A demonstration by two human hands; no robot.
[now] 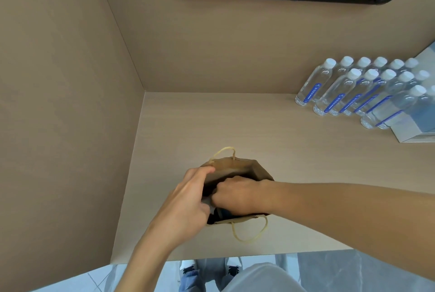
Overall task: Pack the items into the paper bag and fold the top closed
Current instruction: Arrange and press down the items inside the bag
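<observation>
Head view: the paper bag (237, 169) stands open near the table's (259, 127) front edge, toward its left side. Something dark lies inside; what it is I cannot tell. The left hand (188, 200) has its grip clamped on the bag's left rim. The right hand (235, 194) reaches into the mouth, grip curled together on the dark contents. Water bottles (362, 89) crowd the far right corner; the middle lies bare.

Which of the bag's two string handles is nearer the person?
The looped handle hanging off the paper bag's near rim, toward the table's front edge. The other handle stands up at the far rim, beyond both hands.
</observation>
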